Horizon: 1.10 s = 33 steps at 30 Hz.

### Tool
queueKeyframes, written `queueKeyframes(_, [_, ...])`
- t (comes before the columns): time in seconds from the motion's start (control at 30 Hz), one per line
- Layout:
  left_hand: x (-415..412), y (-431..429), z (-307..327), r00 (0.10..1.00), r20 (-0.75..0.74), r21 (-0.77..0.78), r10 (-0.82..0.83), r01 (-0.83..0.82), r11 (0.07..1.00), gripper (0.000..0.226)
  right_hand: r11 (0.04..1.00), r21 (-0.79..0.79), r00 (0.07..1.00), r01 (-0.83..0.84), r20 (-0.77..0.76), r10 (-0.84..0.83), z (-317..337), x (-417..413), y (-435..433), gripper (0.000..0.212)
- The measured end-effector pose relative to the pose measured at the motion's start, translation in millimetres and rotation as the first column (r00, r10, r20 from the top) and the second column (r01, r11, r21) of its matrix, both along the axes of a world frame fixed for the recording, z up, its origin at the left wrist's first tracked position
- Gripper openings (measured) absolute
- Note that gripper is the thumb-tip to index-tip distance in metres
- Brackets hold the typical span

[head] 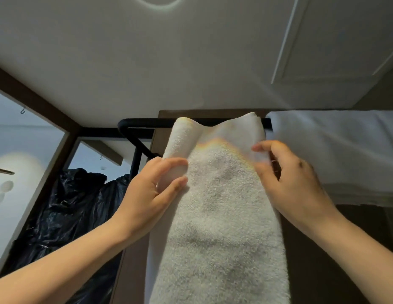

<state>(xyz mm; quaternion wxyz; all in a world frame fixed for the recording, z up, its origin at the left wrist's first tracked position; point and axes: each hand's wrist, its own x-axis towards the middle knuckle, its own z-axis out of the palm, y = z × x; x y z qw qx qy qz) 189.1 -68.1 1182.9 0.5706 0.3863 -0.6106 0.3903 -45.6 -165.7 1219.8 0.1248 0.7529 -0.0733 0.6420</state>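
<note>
Now our left hand (157, 187) and right hand (290, 181) pinch the white towel (219, 207) on the black rail (147, 123); uneven tugging could slide it off.

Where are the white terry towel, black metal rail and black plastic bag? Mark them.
white terry towel (217, 216), head view, hanging front
black metal rail (147, 122), head view, bare left stretch
black plastic bag (66, 205), head view, crinkled middle

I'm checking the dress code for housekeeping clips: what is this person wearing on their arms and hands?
Nothing is worn there. The left hand and right hand are bare: no gloves, rings or watch in view. The left forearm and right forearm are bare to the frame's edge, no sleeve showing. A small dark mark sits on the right hand's back.
</note>
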Motion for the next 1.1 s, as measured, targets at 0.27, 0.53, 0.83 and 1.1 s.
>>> queueKeyframes(0.27, [12,-5,33,0.994,0.080,-0.002,0.071,-0.071,0.997,0.049,0.997,0.071,0.999,0.029,-0.027,-0.028,30,-2,-3,0.045])
queueKeyframes(0.53, [25,-17,109,0.902,0.181,-0.125,0.392,-0.374,0.919,0.061,0.999,0.034,0.994,0.034,0.099,-0.037,94,17,-18,0.044])
queueKeyframes(0.83, [38,-53,146,0.924,0.109,-0.065,0.366,-0.361,0.930,0.063,0.968,0.008,0.962,0.249,0.110,-0.249,146,38,-26,0.045])
queueKeyframes(1.1, [49,-64,162,0.932,0.046,-0.025,0.359,-0.358,0.933,0.071,0.938,0.036,0.931,0.344,0.121,-0.346,157,37,-23,0.042])
